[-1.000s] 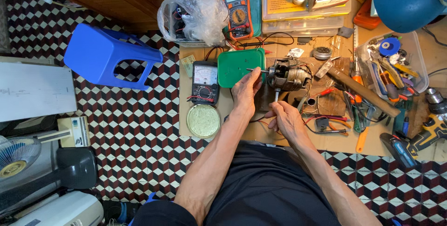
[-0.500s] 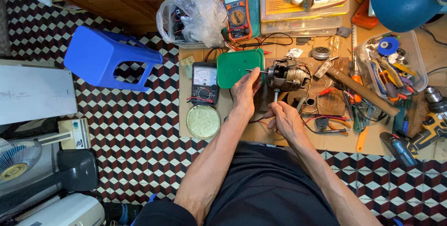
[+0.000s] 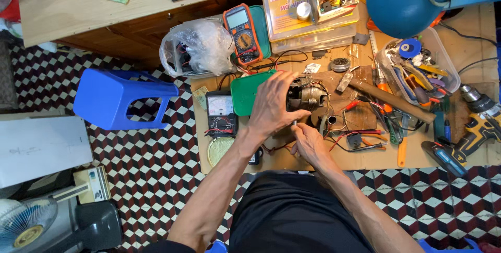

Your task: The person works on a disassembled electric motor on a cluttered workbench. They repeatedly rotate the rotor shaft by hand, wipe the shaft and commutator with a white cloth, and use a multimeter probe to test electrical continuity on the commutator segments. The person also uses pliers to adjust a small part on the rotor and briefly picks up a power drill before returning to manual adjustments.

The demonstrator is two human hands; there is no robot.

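left hand (image 3: 272, 108): fingers wrapped over the small electric motor (image 3: 307, 94); motor rests on the wooden board (image 3: 334, 156), just right of the green lid (image 3: 245, 94) | right hand (image 3: 309, 144): just below the motor, pinched on a thin tool; tip hard to make out | analog multimeter (image 3: 221, 113) left of both hands

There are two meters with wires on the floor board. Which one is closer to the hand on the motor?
The black meter with the white needle dial, just beyond the green lid from the left hand. The orange meter with a screen lies farther up, by the plastic bag.
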